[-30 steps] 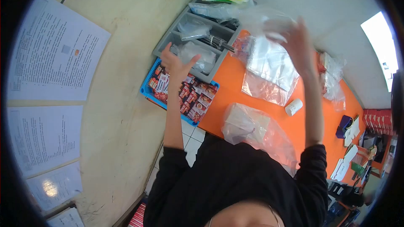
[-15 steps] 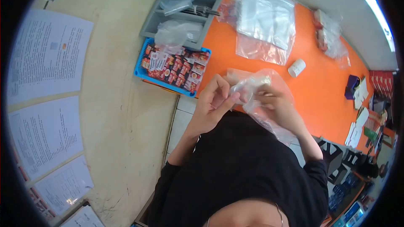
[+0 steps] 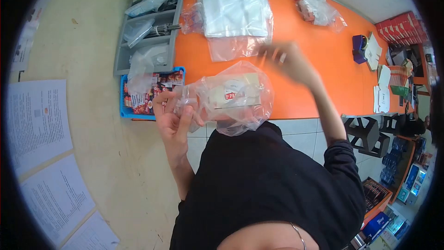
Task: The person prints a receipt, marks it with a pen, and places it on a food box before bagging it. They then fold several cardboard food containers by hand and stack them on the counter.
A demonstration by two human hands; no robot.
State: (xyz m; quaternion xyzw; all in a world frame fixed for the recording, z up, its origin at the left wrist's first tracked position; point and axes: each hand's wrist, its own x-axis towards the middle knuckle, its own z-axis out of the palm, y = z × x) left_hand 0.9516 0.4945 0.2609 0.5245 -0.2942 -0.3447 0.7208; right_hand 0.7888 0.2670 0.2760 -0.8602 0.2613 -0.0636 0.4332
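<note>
My left hand [image 3: 172, 119] pinches the gathered neck of a clear plastic bag [image 3: 259, 115] at the table's near edge. Inside the bag lies a cream cardboard box [image 3: 231, 93] with a red printed label. Over the orange table my right hand [image 3: 291, 64] is stretched out beyond the bag, close to a stack of flat clear plastic bags [image 3: 236, 11]. Motion smears its fingers, so whether they hold anything cannot be made out. The small white cylinder is not visible now.
At the left stand a grey divided tray [image 3: 119, 58] and a blue basket [image 3: 124, 104] of printed packets. Wrapped boxes [image 3: 312, 4] lie at the back of the orange table [image 3: 319, 97]. Black stools [image 3: 363, 132] stand below its right end.
Both hands were together at the bag's neck. The right has let go and reached away across the table; the left has moved left with the bag. The view has shifted, showing the box inside.
</note>
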